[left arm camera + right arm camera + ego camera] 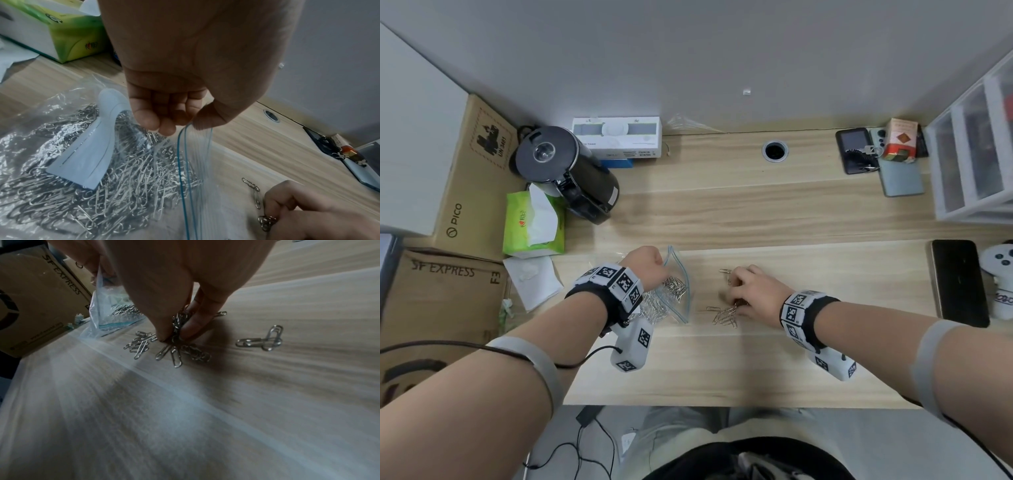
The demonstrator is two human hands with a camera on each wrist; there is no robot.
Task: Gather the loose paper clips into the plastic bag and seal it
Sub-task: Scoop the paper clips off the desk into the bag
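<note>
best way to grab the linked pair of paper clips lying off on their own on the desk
Pinch the linked pair from straight above, at the overlap where the two clips cross. They lie flat on the desk, apart from the heap the right hand is pinching, so there's no edge to get under.

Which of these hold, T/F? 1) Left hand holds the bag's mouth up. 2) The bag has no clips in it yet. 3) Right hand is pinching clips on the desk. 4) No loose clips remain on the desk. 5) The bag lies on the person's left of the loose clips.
1) True: the left hand pinches the blue-striped rim of the plastic bag and lifts it.
2) False: a big pile of paper clips in the bag is already there.
3) True: the right hand pinches a bunch of clips against the desk.
4) False: loose clips lie on the desk beside the fingers.
5) True, as the head view shows.
</note>
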